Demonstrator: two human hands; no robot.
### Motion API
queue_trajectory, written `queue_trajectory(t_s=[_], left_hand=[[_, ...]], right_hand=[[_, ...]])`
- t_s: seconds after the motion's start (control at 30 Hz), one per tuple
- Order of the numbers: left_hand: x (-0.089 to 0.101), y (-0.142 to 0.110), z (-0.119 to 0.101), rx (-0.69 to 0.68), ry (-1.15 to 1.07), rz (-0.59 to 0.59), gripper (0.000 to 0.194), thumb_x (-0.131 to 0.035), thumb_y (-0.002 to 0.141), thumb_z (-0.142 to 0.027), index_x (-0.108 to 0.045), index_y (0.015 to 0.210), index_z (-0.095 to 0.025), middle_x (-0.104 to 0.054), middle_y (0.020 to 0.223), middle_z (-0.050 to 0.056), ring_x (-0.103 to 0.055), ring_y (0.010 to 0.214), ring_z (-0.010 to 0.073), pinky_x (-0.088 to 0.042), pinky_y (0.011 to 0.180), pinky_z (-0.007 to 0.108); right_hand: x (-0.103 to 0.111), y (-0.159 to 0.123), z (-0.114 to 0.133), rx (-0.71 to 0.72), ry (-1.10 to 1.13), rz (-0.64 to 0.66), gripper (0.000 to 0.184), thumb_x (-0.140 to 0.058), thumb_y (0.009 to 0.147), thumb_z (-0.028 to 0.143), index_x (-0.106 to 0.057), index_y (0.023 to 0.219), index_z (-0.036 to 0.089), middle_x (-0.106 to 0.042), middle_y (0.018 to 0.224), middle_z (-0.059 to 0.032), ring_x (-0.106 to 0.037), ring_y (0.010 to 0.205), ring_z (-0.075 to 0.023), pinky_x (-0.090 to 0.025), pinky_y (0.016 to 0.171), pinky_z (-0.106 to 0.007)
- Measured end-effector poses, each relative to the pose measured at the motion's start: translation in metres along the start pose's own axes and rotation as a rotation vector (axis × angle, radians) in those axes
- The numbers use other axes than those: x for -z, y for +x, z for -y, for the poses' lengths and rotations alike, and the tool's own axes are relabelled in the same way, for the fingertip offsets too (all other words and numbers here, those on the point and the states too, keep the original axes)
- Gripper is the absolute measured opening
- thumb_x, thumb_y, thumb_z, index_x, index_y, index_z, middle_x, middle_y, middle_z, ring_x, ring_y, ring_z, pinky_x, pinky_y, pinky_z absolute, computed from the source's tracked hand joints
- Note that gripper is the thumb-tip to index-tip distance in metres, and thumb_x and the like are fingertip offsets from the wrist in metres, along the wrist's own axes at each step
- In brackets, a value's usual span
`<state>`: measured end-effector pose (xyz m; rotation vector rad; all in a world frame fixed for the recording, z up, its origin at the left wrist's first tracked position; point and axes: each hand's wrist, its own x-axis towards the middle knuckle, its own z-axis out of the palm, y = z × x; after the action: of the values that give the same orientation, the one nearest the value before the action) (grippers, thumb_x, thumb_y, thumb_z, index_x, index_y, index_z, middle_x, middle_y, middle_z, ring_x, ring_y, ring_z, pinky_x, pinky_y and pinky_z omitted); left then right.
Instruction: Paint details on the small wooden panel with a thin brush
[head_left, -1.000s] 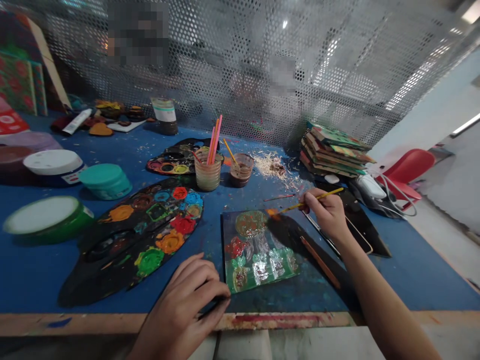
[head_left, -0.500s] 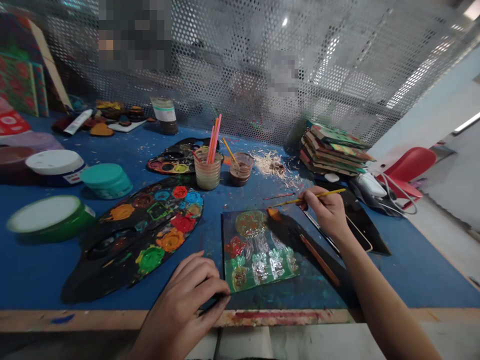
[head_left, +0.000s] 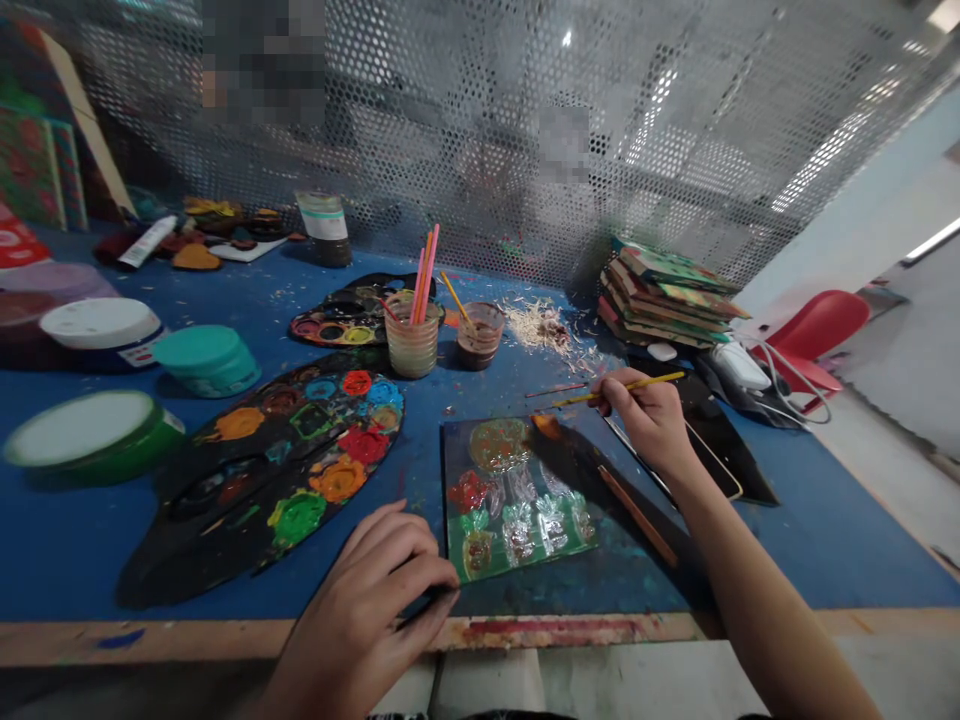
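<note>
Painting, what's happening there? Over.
Right hand holding yellow paintbrush. Left hand at near-left corner of glossy painting. Brown wooden handle lying to painting's right.

A painting [head_left: 517,495] lies between the left hand [head_left: 386,590] and right hand [head_left: 645,420]. Left of both lies a paint palette [head_left: 202,555].

Lying flat on the blue surface [head_left: 817,560], a small squarish painting [head_left: 499,510], glossy, dark above and green below, with a round brownish-green patch, a red blotch and pale shiny shapes. Slanting near its top edge, a slim yellow-handled paintbrush [head_left: 576,399], tip leftward.
</note>
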<state>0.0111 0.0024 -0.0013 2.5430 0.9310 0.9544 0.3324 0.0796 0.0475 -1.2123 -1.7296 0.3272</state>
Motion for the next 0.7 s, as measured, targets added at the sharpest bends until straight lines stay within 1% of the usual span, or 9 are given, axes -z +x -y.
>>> queue_trajectory(t_s=[0.07,0.13,0.27,0.37,0.43,0.5,0.6,0.7], left_hand=[[0.0,-0.0005,0.0,-0.006,-0.007,0.002,0.016,-0.058,0.085,-0.007,-0.059,0.084,-0.022,-0.057,0.078,-0.003,-0.056,0.084,0.0141,-0.04,0.1,0.038],[-0.0003,-0.0011,0.0003,-0.009,-0.014,0.001,0.017,-0.058,0.085,-0.005,-0.058,0.085,-0.023,-0.057,0.079,-0.003,-0.055,0.085,0.0141,-0.039,0.101,0.039],[-0.0009,-0.0013,0.0012,-0.013,-0.026,0.015,0.018,-0.057,0.085,-0.004,-0.057,0.086,-0.022,-0.056,0.079,-0.004,-0.054,0.086,0.014,-0.036,0.101,0.039],[-0.0011,-0.0012,0.0017,-0.017,-0.025,0.02,0.018,-0.058,0.085,-0.004,-0.057,0.087,-0.022,-0.055,0.08,-0.003,-0.054,0.086,0.014,-0.035,0.102,0.039],[-0.0012,-0.0014,0.0021,-0.019,-0.02,0.02,0.018,-0.059,0.085,-0.004,-0.057,0.087,-0.022,-0.055,0.08,-0.003,-0.054,0.086,0.0141,-0.035,0.102,0.04],[-0.0013,-0.0016,0.0024,-0.022,-0.017,0.023,0.018,-0.059,0.085,-0.004,-0.057,0.087,-0.022,-0.055,0.08,-0.003,-0.054,0.086,0.0141,-0.035,0.102,0.04],[-0.001,-0.0016,0.0024,-0.023,-0.016,0.03,0.019,-0.058,0.085,-0.003,-0.057,0.088,-0.022,-0.055,0.08,-0.003,-0.054,0.087,0.0141,-0.035,0.102,0.04],[-0.0006,-0.0012,0.002,-0.024,-0.012,0.034,0.018,-0.059,0.085,-0.004,-0.057,0.088,-0.022,-0.054,0.08,-0.003,-0.054,0.087,0.0142,-0.035,0.103,0.04]], right_hand=[[0.0011,-0.0001,-0.0013,-0.001,-0.016,0.005,0.038,-0.051,0.093,0.045,-0.063,0.067,0.019,-0.061,0.059,-0.0006,-0.055,0.052,-0.0111,-0.043,0.053,-0.024],[0.0024,-0.0002,-0.0018,-0.003,-0.029,-0.023,0.04,-0.05,0.093,0.045,-0.062,0.065,0.019,-0.06,0.058,-0.0004,-0.054,0.051,-0.0107,-0.041,0.052,-0.023],[0.0039,-0.0008,-0.0011,-0.022,-0.023,-0.021,0.04,-0.052,0.092,0.047,-0.061,0.065,0.019,-0.061,0.058,-0.0007,-0.054,0.049,-0.011,-0.041,0.05,-0.023],[0.0039,-0.0013,-0.0003,-0.018,-0.024,-0.045,0.04,-0.051,0.092,0.046,-0.061,0.064,0.019,-0.06,0.056,-0.0003,-0.053,0.048,-0.0106,-0.04,0.049,-0.023],[0.004,-0.0014,-0.0001,-0.012,-0.014,-0.025,0.038,-0.052,0.092,0.044,-0.062,0.066,0.019,-0.062,0.058,-0.0006,-0.055,0.05,-0.0107,-0.042,0.05,-0.023],[0.0045,-0.0013,0.0,-0.009,-0.014,-0.016,0.038,-0.052,0.092,0.042,-0.062,0.065,0.019,-0.061,0.057,0.0,-0.054,0.049,-0.01,-0.041,0.05,-0.022],[0.0058,-0.0008,-0.0003,-0.007,-0.024,-0.071,0.039,-0.052,0.093,0.042,-0.061,0.063,0.019,-0.059,0.055,0.0005,-0.052,0.048,-0.0092,-0.04,0.049,-0.022],[0.0067,-0.0009,-0.0014,-0.021,-0.024,-0.033,0.038,-0.053,0.092,0.044,-0.062,0.064,0.018,-0.06,0.057,-0.0003,-0.054,0.05,-0.0101,-0.041,0.05,-0.022]])
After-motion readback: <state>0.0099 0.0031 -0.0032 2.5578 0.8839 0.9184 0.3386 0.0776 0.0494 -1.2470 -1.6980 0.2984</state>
